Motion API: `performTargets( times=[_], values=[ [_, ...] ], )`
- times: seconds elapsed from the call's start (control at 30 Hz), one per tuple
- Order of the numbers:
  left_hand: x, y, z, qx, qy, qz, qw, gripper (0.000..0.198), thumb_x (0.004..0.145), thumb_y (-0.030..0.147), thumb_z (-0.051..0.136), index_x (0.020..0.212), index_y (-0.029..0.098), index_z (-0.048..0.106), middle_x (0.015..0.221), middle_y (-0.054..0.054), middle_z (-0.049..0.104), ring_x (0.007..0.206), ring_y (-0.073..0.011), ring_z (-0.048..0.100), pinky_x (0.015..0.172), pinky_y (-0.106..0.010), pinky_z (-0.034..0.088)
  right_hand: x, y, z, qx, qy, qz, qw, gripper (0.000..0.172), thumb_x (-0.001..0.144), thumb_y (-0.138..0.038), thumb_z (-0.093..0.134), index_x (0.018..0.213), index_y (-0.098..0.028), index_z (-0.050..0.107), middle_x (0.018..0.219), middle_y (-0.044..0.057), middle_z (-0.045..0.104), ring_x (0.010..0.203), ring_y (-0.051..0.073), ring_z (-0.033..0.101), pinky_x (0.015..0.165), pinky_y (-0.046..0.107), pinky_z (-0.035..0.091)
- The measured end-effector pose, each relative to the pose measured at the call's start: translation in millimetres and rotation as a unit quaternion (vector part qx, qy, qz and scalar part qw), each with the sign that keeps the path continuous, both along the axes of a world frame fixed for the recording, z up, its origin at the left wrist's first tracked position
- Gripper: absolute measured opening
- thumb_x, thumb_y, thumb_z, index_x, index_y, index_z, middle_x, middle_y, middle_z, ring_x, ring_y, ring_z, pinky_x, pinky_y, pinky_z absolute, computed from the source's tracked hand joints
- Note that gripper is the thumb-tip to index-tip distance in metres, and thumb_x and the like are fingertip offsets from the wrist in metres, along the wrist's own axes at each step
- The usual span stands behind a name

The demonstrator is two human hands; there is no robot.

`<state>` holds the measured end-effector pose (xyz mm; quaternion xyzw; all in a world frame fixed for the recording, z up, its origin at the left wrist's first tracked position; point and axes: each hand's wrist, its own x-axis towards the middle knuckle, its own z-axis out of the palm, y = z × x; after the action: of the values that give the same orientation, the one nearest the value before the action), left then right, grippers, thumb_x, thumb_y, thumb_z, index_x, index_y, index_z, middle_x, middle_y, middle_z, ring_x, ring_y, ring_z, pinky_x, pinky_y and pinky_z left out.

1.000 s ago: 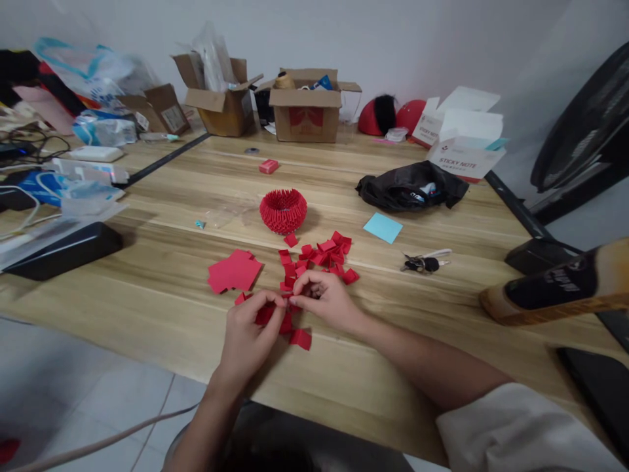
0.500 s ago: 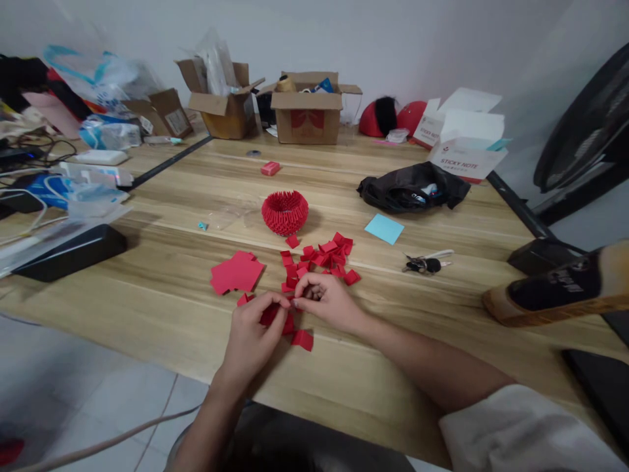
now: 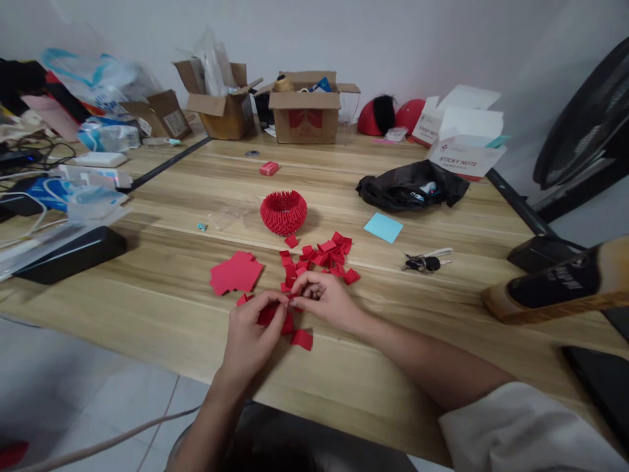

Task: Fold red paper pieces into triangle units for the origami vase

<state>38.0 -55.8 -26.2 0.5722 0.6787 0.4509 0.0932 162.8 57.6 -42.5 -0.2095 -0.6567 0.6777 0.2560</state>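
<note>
In the head view, a small red paper piece [image 3: 289, 300] is pinched between the fingers of the left hand [image 3: 251, 334] and the right hand [image 3: 325, 299], just above the table [image 3: 147, 308] near its front edge. Both sets of fingers are closed on the piece. It is judged to be very light, thin and easily creased, so it is best taken at its edges with the fingertips.

More folded red pieces [image 3: 322, 254] lie just beyond the hands, a stack of flat red squares [image 3: 234, 274] sits to the left, and a red ring of joined pieces [image 3: 284, 211] stands further back. Open wood is seen to either side; keys [image 3: 423, 263] and a blue note [image 3: 383, 227] lie well apart to the right.
</note>
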Motion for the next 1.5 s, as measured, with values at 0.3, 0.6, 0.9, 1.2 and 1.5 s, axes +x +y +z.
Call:
performTargets(
  times=[0.3,0.6,0.9,1.2,1.5],
  values=[
    [0.7,-1.2,-5.1,0.041,-0.036,0.047,0.997,0.004,0.080,0.018,0.065,0.084,0.019,0.065,0.078,0.001,0.071,0.067,-0.0105,0.067,0.064,-0.019,0.054,-0.5,-1.1,-0.7,-0.020,-0.007,-0.005,1.000,0.013,0.072,-0.020,0.071,0.083,-0.014,0.069,0.067,-0.001,0.062,0.058,0.009,0.051,0.056,0.023,0.039],
    [0.3,-2.4,-8.7,0.058,-0.049,0.064,0.995,0.007,0.079,0.019,0.068,0.086,0.020,0.065,0.079,0.002,0.072,0.069,-0.0102,0.069,0.066,-0.018,0.055,-0.2,-1.6,1.1,-0.033,0.003,-0.007,0.999,0.010,0.072,-0.022,0.073,0.075,-0.015,0.067,0.065,-0.001,0.062,0.058,0.009,0.053,0.055,0.022,0.039],
    [-0.3,-2.4,-10.3,0.058,-0.060,0.070,0.994,0.005,0.080,0.020,0.067,0.085,0.021,0.066,0.076,0.002,0.073,0.068,-0.0116,0.069,0.064,-0.020,0.055,-0.9,-1.0,0.3,-0.031,0.009,-0.019,0.999,0.011,0.071,-0.021,0.075,0.076,-0.015,0.067,0.065,-0.002,0.062,0.057,0.009,0.052,0.055,0.022,0.040],
    [1.4,-2.4,-6.1,0.049,-0.049,0.073,0.995,0.006,0.080,0.023,0.067,0.084,0.020,0.067,0.077,0.000,0.073,0.069,-0.0132,0.069,0.065,-0.023,0.056,-0.8,-1.6,-1.4,-0.025,0.018,-0.046,0.998,0.013,0.069,-0.026,0.077,0.070,-0.015,0.069,0.067,0.000,0.066,0.059,0.010,0.056,0.057,0.023,0.042],
    [1.8,-2.0,-6.6,0.056,-0.071,0.075,0.993,0.004,0.080,0.020,0.066,0.085,0.020,0.067,0.078,0.001,0.073,0.069,-0.0123,0.069,0.064,-0.021,0.055,-0.9,-1.2,0.5,-0.063,0.012,-0.039,0.997,0.017,0.065,-0.024,0.078,0.072,-0.015,0.066,0.064,-0.002,0.062,0.057,0.009,0.053,0.056,0.022,0.041]
  ],
)
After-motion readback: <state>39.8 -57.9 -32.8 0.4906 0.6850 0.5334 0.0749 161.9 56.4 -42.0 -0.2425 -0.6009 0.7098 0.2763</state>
